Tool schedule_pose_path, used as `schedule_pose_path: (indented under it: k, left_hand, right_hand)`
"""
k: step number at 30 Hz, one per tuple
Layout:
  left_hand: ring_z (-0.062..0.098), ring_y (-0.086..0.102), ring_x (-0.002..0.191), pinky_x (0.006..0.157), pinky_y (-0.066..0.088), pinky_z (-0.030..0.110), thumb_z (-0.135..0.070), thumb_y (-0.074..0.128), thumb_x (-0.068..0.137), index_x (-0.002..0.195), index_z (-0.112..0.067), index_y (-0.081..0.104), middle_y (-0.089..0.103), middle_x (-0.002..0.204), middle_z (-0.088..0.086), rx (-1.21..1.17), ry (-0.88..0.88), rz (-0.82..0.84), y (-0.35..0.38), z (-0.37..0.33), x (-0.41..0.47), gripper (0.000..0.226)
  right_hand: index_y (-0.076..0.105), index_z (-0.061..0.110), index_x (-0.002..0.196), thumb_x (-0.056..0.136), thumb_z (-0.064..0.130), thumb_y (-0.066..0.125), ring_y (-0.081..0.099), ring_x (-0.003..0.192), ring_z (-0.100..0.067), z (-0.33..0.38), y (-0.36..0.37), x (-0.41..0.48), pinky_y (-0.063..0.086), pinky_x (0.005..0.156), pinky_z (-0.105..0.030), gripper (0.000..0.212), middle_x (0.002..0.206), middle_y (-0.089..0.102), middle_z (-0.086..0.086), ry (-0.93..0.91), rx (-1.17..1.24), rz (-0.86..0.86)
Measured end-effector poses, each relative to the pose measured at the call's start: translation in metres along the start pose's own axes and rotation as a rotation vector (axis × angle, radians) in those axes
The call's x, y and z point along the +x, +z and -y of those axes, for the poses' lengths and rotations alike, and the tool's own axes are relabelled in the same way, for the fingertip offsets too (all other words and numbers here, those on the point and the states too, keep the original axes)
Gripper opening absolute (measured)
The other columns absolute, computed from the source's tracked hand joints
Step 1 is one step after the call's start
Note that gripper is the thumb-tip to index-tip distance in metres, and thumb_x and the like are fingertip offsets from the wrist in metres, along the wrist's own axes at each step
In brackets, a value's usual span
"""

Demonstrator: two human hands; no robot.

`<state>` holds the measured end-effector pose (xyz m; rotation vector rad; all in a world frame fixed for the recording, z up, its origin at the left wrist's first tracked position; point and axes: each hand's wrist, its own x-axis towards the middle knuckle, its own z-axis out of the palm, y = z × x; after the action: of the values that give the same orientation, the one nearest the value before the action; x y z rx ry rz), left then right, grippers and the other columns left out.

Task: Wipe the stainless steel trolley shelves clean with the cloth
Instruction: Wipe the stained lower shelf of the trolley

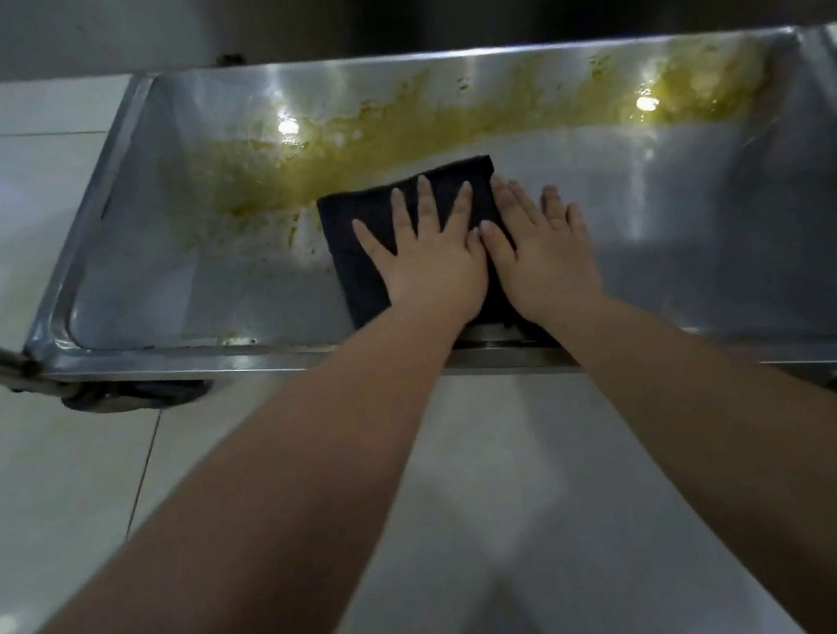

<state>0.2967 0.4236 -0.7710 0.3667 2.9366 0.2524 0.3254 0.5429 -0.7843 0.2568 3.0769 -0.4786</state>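
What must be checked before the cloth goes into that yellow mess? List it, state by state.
1. Left hand flat on cloth: ok.
2. Right hand wholly on cloth: not ok, outer fingers lie on the shelf.
3. Cloth folded flat: ok.
4. Shelf's far side free of yellow smear: not ok.
5. Cloth underside clean: cannot tell.
6. Wheel locked: cannot tell.

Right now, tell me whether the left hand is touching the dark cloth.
Touching. The head view shows the left hand lying flat on the dark cloth, fingers straight across it.
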Motion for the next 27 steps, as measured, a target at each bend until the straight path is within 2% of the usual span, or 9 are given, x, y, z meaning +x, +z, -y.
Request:
schedule_pose_path:
  k: [3,5,8,11,14,19,22,25,27]
  left_hand:
    - [0.033,-0.017,0.149,0.103,-0.022,0.069,-0.069,0.011,0.094,0.152,-0.051,0.0,-0.01,0.165,-0.005,0.033,-0.025,-0.021,0.004,0.014,0.007,0.062]
    - [0.034,-0.014,0.149,0.101,-0.02,0.072,-0.079,0.011,0.087,0.15,-0.054,0.002,-0.007,0.165,-0.008,0.057,-0.071,-0.041,-0.006,0.05,0.022,0.069]
    - [0.034,-0.01,0.15,0.103,-0.011,0.076,-0.084,0.009,0.082,0.147,-0.059,0.001,-0.006,0.164,-0.011,0.116,-0.137,-0.017,-0.023,0.124,0.04,0.071]
    - [0.032,-0.009,0.15,0.106,-0.01,0.075,-0.085,0.002,0.079,0.144,-0.063,-0.003,-0.007,0.164,-0.014,0.16,-0.106,0.012,-0.028,0.168,0.039,0.07]
    - [0.035,-0.009,0.15,0.106,-0.009,0.075,-0.082,0.004,0.082,0.145,-0.062,-0.002,-0.006,0.164,-0.013,0.145,-0.044,-0.008,-0.024,0.148,0.034,0.067]
    - [0.034,-0.01,0.149,0.105,-0.017,0.072,-0.081,-0.001,0.082,0.145,-0.062,-0.004,-0.006,0.164,-0.014,0.15,0.221,-0.041,0.005,0.073,-0.008,0.065]
    - [0.03,-0.009,0.15,0.106,-0.016,0.072,-0.083,0.006,0.083,0.145,-0.063,0.0,-0.003,0.164,-0.017,0.122,0.256,-0.038,-0.002,0.086,0.002,0.065]
    - [0.03,-0.005,0.151,0.107,-0.011,0.074,-0.082,0.014,0.084,0.146,-0.061,0.006,0.001,0.164,-0.016,0.123,0.099,-0.062,-0.021,0.133,0.033,0.066]
    - [0.029,-0.006,0.151,0.107,-0.008,0.074,-0.083,0.013,0.082,0.146,-0.061,0.006,0.0,0.164,-0.016,0.122,-0.034,-0.05,-0.031,0.164,0.047,0.068]
  right_hand:
    - [0.007,0.032,0.157,0.102,0.053,0.011,0.006,0.15,-0.029,-0.003,-0.001,0.002,0.001,0.121,-0.044,0.059,0.164,0.014,0.002,0.002,0.023,-0.007]
    - [0.008,0.035,0.156,0.101,0.054,0.01,0.004,0.15,-0.031,-0.003,-0.001,0.003,0.0,0.121,-0.047,0.058,0.164,0.012,0.002,-0.003,-0.01,0.012]
    - [0.003,0.041,0.154,0.097,0.061,0.009,-0.001,0.149,-0.037,-0.001,0.002,0.005,-0.001,0.12,-0.052,0.061,0.165,0.003,0.0,-0.028,-0.167,0.062]
    - [-0.004,0.047,0.152,0.093,0.069,0.006,-0.006,0.148,-0.04,0.002,0.007,0.005,-0.002,0.118,-0.057,0.064,0.165,-0.006,-0.001,-0.026,-0.278,0.1]
    - [-0.004,0.046,0.152,0.092,0.067,0.005,-0.005,0.148,-0.043,0.007,0.01,0.003,-0.003,0.116,-0.06,0.064,0.165,-0.005,-0.002,-0.016,-0.307,0.076]
    - [-0.002,0.037,0.155,0.091,0.062,0.002,-0.005,0.148,-0.04,0.002,0.01,0.004,-0.001,0.118,-0.058,0.069,0.165,-0.007,-0.001,-0.004,-0.362,0.102]
    - [-0.002,0.041,0.154,0.09,0.064,0.002,-0.005,0.149,-0.038,-0.001,0.007,0.004,-0.001,0.118,-0.055,0.069,0.165,-0.006,0.0,-0.008,-0.323,0.108]
    - [-0.002,0.047,0.152,0.092,0.067,0.006,-0.004,0.149,-0.038,0.002,0.004,0.005,-0.002,0.118,-0.055,0.064,0.165,-0.004,0.001,-0.024,-0.268,0.103]
    - [-0.002,0.047,0.152,0.092,0.067,0.006,-0.004,0.149,-0.038,0.003,0.004,0.004,-0.003,0.118,-0.055,0.064,0.165,-0.004,0.0,-0.026,-0.272,0.103]
